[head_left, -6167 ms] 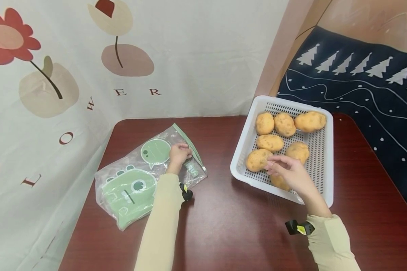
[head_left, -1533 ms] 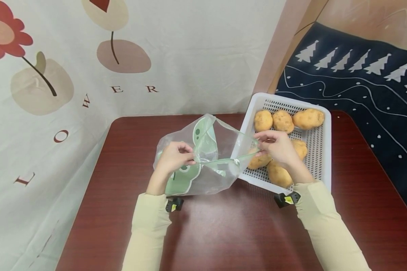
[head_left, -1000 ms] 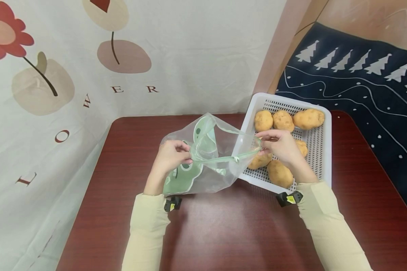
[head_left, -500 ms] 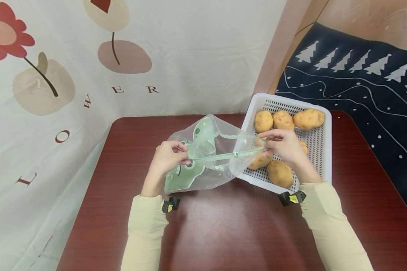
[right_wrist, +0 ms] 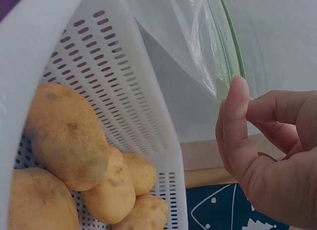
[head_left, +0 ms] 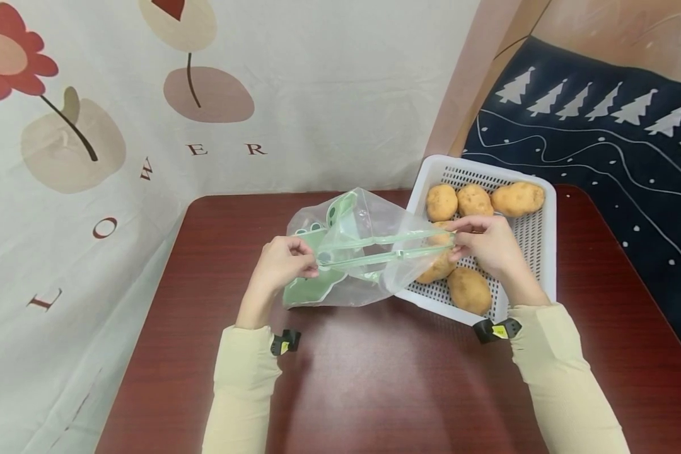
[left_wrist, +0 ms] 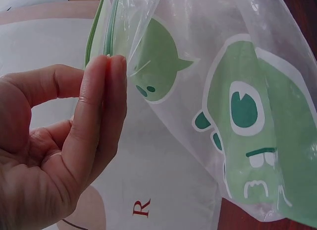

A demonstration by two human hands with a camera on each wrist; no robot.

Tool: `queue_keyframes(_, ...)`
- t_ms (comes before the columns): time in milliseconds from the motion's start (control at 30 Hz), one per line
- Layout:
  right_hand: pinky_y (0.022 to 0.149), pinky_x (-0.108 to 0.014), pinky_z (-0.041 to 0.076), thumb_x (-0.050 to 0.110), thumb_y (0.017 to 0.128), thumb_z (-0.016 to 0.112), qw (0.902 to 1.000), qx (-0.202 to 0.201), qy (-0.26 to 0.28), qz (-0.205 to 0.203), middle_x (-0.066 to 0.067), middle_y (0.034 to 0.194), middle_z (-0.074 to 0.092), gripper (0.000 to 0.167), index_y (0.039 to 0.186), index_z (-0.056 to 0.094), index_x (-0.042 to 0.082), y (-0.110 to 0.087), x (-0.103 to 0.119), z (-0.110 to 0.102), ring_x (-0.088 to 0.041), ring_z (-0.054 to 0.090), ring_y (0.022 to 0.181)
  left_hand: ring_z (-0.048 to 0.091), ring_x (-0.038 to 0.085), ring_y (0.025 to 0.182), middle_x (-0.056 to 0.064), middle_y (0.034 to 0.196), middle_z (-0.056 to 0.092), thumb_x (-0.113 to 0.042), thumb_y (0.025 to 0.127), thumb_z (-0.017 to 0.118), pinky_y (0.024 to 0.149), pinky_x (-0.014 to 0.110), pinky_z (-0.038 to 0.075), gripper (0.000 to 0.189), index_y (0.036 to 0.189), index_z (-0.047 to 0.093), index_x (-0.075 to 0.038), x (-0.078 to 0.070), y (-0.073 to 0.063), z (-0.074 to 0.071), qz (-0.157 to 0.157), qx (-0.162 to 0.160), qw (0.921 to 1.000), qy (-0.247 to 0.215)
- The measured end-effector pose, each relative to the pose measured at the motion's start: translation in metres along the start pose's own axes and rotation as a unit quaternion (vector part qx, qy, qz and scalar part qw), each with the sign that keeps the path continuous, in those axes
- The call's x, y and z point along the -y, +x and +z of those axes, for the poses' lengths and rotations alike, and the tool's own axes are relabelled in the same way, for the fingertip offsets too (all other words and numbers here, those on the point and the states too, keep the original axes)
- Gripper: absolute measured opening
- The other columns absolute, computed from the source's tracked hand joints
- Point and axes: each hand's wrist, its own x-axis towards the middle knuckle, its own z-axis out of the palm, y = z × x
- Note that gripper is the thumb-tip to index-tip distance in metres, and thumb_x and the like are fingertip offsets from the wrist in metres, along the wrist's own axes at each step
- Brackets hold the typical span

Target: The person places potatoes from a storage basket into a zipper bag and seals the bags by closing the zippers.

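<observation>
A clear zip bag [head_left: 369,284] with a green cartoon dinosaur print is stretched between both hands, its green-edged mouth narrowed to two near-parallel strips. My left hand [head_left: 280,263] pinches the left end of that edge between thumb and fingers; in the left wrist view the dinosaur print [left_wrist: 247,121] hangs beside it. My right hand [head_left: 490,249] pinches the other end, above a white basket [head_left: 549,252] of potatoes. Several potatoes [head_left: 470,291] lie in the basket, some partly hidden by the right hand and the bag. Through the right wrist view, the bag's edge meets the right fingertips [right_wrist: 238,91].
The basket stands on the right of the dark red table [head_left: 346,384], and the bag's right part overlaps its left rim. A pale printed cloth [head_left: 329,113] hangs behind the table. At the right is a dark blue cloth [head_left: 590,145] with white trees.
Earlier the bag lay flat at the left, under the left hand. Both hands now hold it up beside the basket. Lately the right hand moved right, and the bag's mouth pulled tauter and narrower.
</observation>
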Motion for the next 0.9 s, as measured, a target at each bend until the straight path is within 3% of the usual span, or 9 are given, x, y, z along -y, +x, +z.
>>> queue_keyframes(367, 0.058, -0.031, 0.06, -0.011, 0.082, 0.051, 1.0, 0.003, -0.008, -0.002, -0.012, 0.085, 0.058, 0.022, 0.103, 0.058, -0.016, 0.0, 0.0, 0.0, -0.012, 0.06, 0.055, 0.066, 0.015, 0.059, 0.007, 0.064, 0.065, -0.004, 0.077, 0.057, 0.064, 0.022, 0.058, 0.008, 0.077, 0.063, 0.001, 0.0, 0.0, -0.001, 0.0, 0.006, 0.9999, 0.011)
queue_keyframes(667, 0.061, -0.031, 0.06, -0.011, 0.084, 0.05, 0.9991, 0.037, -0.001, -0.022, -0.012, 0.089, 0.058, 0.022, 0.105, 0.057, -0.015, 0.0, 0.001, 0.003, -0.013, 0.061, 0.058, 0.067, 0.017, 0.062, 0.002, 0.062, 0.063, -0.002, 0.074, 0.062, 0.056, 0.015, 0.049, 0.001, 0.074, 0.062, -0.002, -0.001, 0.002, 0.001, 0.01, 0.003, 0.9999, -0.009)
queue_keyframes(900, 0.059, -0.031, 0.06, -0.012, 0.084, 0.05, 0.9977, 0.058, 0.019, -0.029, -0.005, 0.082, 0.059, 0.024, 0.107, 0.054, -0.017, 0.001, 0.003, 0.008, -0.014, 0.06, 0.057, 0.065, 0.013, 0.06, 0.005, 0.067, 0.063, 0.003, 0.075, 0.058, 0.061, 0.016, 0.053, 0.014, 0.089, 0.06, 0.005, -0.002, 0.005, 0.003, 0.002, 0.013, 0.999, -0.044)
